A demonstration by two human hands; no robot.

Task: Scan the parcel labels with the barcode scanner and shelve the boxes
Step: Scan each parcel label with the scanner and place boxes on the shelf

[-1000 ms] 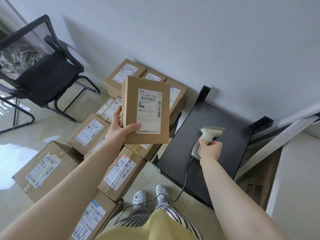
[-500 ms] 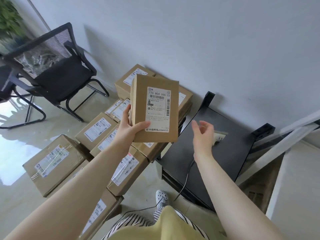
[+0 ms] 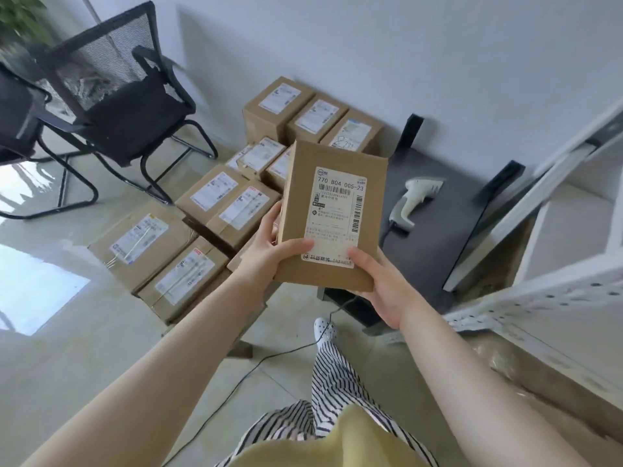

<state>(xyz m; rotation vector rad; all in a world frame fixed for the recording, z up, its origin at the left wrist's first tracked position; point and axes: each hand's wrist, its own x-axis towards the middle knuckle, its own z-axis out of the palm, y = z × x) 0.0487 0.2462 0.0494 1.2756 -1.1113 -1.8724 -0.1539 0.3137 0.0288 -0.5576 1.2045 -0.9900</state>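
Cardboard boxes [image 3: 215, 227], each labelled, crowd the tiled floor [image 3: 84, 335] at centre left, below two black chairs [image 3: 118, 92] at upper left. A white rack [image 3: 546, 298] fills the right edge; beside it, at centre right, a dark stand [image 3: 435, 237] carries the scanner [image 3: 416, 200], lying untouched with its cable trailing toward the person's shoes. At centre frame a person holds a flat parcel [image 3: 333, 214] upright, label [image 3: 337, 217] facing the camera. The left hand [image 3: 266, 251] grips its lower left edge, thumb across the face; the right hand [image 3: 381, 281] cups the lower right corner, thumb on the label's bottom edge. Both hands wrap the parcel and nothing else.

Risks, judged from here: turning toward the rack, a foot could snag the cable and drag the scanner off the stand; the thin parcel could tip over if shelved on its edge.
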